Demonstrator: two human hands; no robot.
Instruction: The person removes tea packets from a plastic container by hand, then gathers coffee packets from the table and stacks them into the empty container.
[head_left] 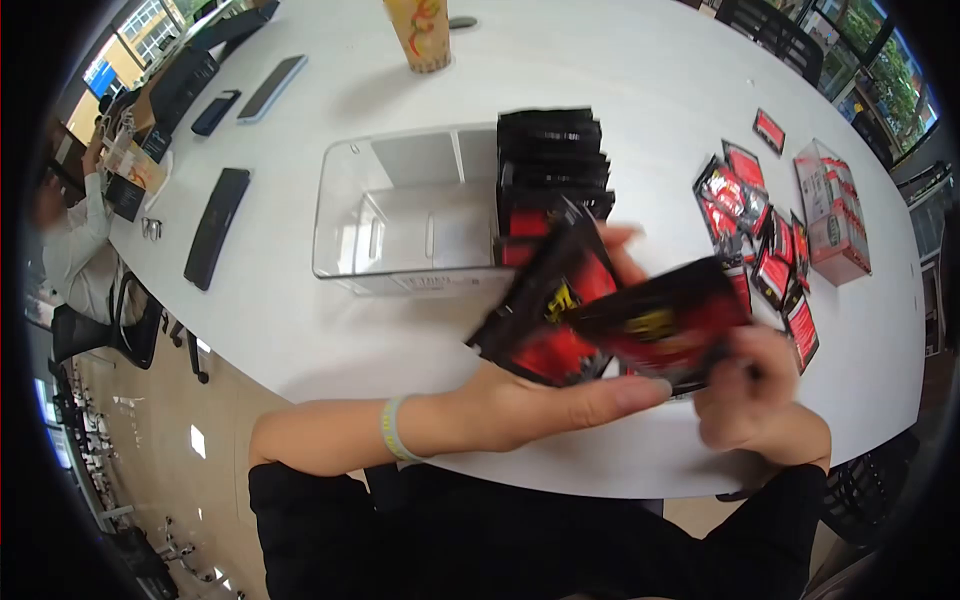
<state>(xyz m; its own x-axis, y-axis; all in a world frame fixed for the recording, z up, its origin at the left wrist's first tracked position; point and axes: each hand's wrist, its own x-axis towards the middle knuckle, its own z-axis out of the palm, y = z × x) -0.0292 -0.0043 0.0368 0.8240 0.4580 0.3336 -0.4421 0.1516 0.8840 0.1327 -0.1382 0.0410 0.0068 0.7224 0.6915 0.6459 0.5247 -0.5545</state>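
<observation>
My left hand (545, 405) is closed around a black-and-red foil packet (565, 315) with yellow lettering, its thumb along the lower edge and fingertips showing behind. Overlapping it on the right is a second black-and-red packet (660, 325), slightly blurred. My right hand (752, 385) pinches that second packet at its lower right corner. Just beyond my hands stands a clear plastic bin (335, 215), where a row of similar packets (552, 160) stands upright along the right side. The bin's left part shows its bare bottom.
Loose red-and-black packets (740, 195) lie heaped on the right, beside a red-and-white box (835, 215). A patterned cup (418, 35) stands at the back. Leftward lie a phone (272, 90), a dark long case (217, 228) and glasses (151, 228). A person (85, 235) sits at far left.
</observation>
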